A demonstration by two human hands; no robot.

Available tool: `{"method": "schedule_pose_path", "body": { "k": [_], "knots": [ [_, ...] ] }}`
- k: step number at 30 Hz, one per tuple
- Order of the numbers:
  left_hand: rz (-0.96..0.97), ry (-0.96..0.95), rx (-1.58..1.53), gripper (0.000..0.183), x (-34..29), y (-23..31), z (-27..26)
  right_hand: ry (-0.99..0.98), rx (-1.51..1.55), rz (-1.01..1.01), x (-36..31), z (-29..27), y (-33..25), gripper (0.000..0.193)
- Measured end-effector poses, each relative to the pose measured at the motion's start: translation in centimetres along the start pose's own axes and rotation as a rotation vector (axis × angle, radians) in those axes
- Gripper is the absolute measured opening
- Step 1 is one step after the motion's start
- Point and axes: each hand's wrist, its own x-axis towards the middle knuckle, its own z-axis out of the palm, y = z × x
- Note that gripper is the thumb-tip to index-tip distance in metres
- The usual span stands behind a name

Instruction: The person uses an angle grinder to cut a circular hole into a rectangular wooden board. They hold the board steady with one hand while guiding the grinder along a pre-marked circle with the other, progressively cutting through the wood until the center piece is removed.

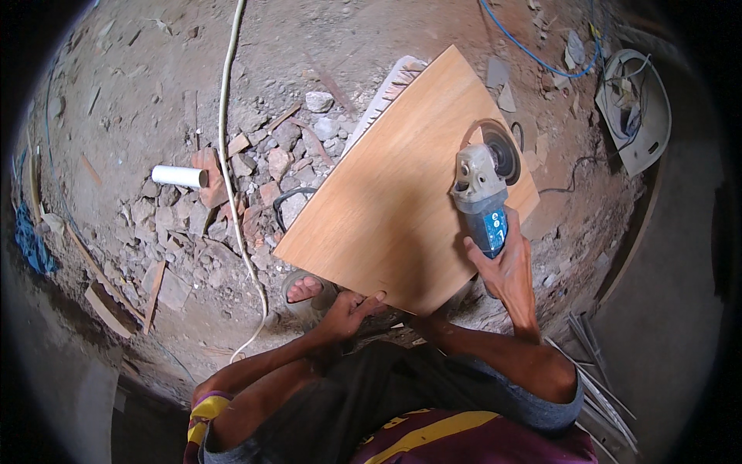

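Wood of a light brown colour makes the flat board [379,209], which is set cornerwise just before the person's lap [363,394]; what carries it underneath I cannot tell. At its near-left edge the left hand [348,315] pinches the rim, the thumb on top and the other fingers partly hidden. The board is probably stiff and rather light, but thin, so its corners may chip; this edge seems a good place for holding it. Farther along, the right hand [508,267] is wrapped around the blue body of the angle grinder [485,203]. This tool should be the heavier one, hard and smooth, and (I would say) the body is its safest hold. Its dark disc [504,153] stands at the board's right side; whether it touches, I cannot tell. Beyond lie broken stones [280,164] and a blue hose [533,58].
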Motion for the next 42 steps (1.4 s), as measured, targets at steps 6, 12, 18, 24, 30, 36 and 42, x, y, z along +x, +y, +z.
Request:
{"method": "schedule_pose_path", "body": {
  "k": [6, 12, 18, 24, 30, 36, 42],
  "knots": [
    [-0.046, 0.029, 0.001, 0.057, -0.3, 0.5, 0.0, -0.008, -0.012, -0.018, 0.3, 0.4, 0.3, 0.065],
    [-0.003, 0.005, 0.006, 0.057, -0.1, 0.8, 0.2, -0.009, -0.047, -0.002, 0.1, -0.1, 0.0, 0.065],
    [-0.059, -0.026, -0.020, 0.052, 0.2, 0.9, 0.0, -0.002, -0.027, -0.013, 0.0, -0.3, -0.1, 0.064],
    [-0.117, -0.008, -0.121, 0.045, 0.0, 0.9, -0.1, -0.014, 0.069, -0.016, 0.1, -0.4, 0.4, 0.063],
    [-0.100, 0.016, -0.068, 0.041, 0.1, 0.7, -0.3, 0.020, 0.005, -0.025, 0.5, -0.7, 2.0, 0.068],
    [-0.136, 0.050, -0.017, 0.037, 0.1, 1.1, -0.7, 0.066, 0.064, -0.174, 0.1, 0.6, 4.1, 0.078],
    [-0.170, 0.083, -0.036, 0.036, -0.5, 0.2, -1.5, 0.038, 0.043, -0.168, -0.3, 0.1, 4.6, 0.076]
  ]
}}
